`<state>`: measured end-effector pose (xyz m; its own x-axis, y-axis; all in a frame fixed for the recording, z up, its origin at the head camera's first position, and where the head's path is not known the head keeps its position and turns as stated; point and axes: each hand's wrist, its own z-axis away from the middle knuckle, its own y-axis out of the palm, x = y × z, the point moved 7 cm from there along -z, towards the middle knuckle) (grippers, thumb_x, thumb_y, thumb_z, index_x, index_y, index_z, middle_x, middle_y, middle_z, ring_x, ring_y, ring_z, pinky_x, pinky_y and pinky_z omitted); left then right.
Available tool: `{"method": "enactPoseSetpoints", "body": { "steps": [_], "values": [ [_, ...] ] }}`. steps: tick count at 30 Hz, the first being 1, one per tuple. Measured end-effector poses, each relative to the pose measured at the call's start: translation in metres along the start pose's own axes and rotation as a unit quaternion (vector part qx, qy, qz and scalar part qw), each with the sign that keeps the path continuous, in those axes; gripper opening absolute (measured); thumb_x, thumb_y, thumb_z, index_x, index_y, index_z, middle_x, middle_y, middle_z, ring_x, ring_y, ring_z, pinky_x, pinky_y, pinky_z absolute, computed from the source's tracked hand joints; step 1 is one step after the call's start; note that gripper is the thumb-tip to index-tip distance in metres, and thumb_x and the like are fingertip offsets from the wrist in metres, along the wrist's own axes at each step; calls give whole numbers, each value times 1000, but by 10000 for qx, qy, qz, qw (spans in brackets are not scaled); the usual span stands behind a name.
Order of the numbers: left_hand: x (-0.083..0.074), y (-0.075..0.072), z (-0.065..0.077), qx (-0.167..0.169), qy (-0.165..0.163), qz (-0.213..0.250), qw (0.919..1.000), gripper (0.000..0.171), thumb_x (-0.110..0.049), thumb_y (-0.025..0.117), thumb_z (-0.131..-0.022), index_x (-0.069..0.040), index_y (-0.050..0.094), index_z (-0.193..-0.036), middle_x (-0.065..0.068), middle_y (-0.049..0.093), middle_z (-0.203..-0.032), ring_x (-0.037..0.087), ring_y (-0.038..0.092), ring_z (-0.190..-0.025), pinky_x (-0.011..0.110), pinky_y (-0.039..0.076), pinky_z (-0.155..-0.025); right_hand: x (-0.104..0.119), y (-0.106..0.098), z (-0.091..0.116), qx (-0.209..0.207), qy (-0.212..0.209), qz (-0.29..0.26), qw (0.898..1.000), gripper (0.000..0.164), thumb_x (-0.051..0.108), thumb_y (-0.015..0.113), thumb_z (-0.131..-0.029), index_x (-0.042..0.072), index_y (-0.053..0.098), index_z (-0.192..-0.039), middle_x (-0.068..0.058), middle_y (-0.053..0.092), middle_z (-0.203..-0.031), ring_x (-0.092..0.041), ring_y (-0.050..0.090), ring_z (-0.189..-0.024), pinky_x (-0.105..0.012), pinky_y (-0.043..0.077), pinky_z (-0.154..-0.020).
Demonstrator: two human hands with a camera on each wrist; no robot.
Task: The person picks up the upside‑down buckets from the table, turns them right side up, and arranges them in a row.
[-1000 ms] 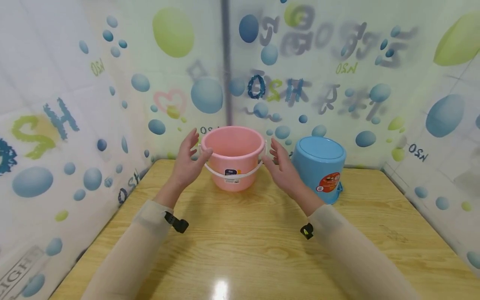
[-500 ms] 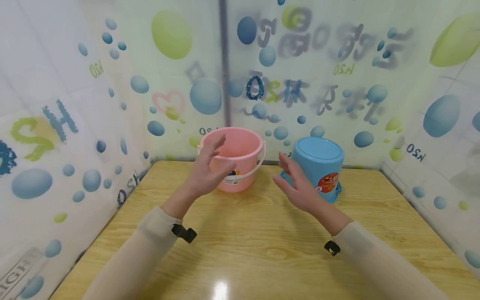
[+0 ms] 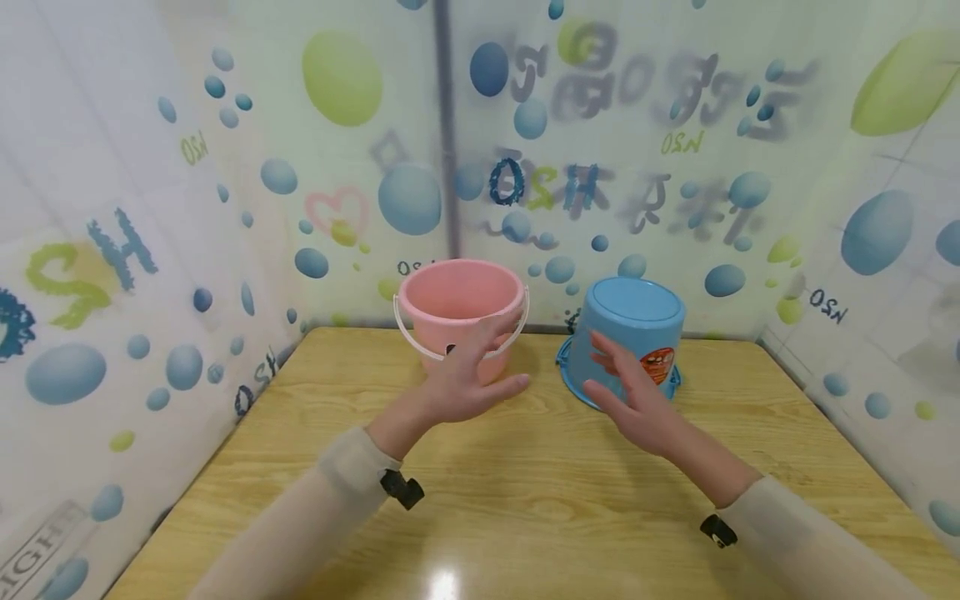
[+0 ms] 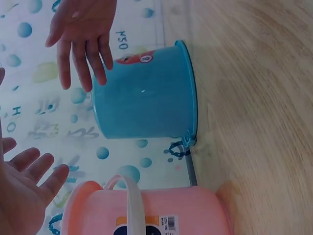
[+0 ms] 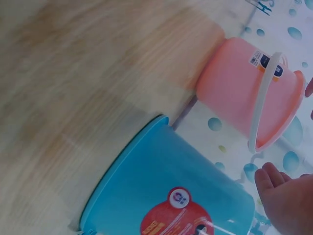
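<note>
A pink bucket (image 3: 461, 292) stands upright at the back of the wooden table, its white handle (image 3: 411, 337) hanging down the front. To its right a blue bucket (image 3: 633, 302) sits upside down, with a red label (image 5: 177, 215) on its side. In the head view my left hand (image 3: 465, 379) overlaps the front of the pink bucket, fingers extended and holding nothing. My right hand (image 3: 637, 400) is held up in front of the blue bucket, thumb and fingers apart, with nothing in it. The left wrist view shows both hands with bare palms.
The wooden table (image 3: 525, 517) is bounded at the back by a wall sheet (image 3: 360, 217) printed with blue and green drops. More printed sheeting (image 3: 90, 317) closes off the left side, and the right side too.
Both hands have moved right and a little lower, away from the sides of the pink bucket. The right hand now overlaps the blue bucket. Both buckets stay in place.
</note>
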<state>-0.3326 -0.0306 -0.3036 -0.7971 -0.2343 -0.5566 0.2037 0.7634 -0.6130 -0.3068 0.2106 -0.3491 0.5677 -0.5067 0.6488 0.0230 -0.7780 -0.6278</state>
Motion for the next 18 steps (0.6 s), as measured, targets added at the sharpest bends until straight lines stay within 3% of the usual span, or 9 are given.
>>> {"method": "enactPoseSetpoints", "body": {
  "steps": [8, 13, 18],
  "values": [
    [9, 36, -3, 669, -558, 192, 9960, 90, -35, 79, -102, -28, 27, -176, 1, 36, -179, 25, 38, -164, 54, 42, -129, -11, -11, 25, 167, 213, 243, 9993, 71, 22, 57, -116, 10, 21, -176, -23, 29, -178, -48, 43, -157, -72, 38, -120],
    [18, 58, -7, 1017, -725, -52, 9922, 93, -46, 78, -101, -29, 26, -176, -4, 35, -179, 22, 40, -163, 52, 42, -130, -25, -21, 41, 179, 453, 483, 9976, 73, 24, 60, -115, 6, 22, -175, -24, 29, -177, -52, 44, -155, -78, 39, -118],
    [28, 79, -13, 1362, -801, -118, 9874, 97, -48, 77, -102, -27, 19, -178, 2, 29, -181, 24, 33, -166, 55, 38, -132, -41, -35, 54, 161, 693, 620, 9955, 77, 26, 61, -114, 4, 20, -175, -28, 28, -176, -57, 43, -152, -82, 38, -116]
  ]
}}
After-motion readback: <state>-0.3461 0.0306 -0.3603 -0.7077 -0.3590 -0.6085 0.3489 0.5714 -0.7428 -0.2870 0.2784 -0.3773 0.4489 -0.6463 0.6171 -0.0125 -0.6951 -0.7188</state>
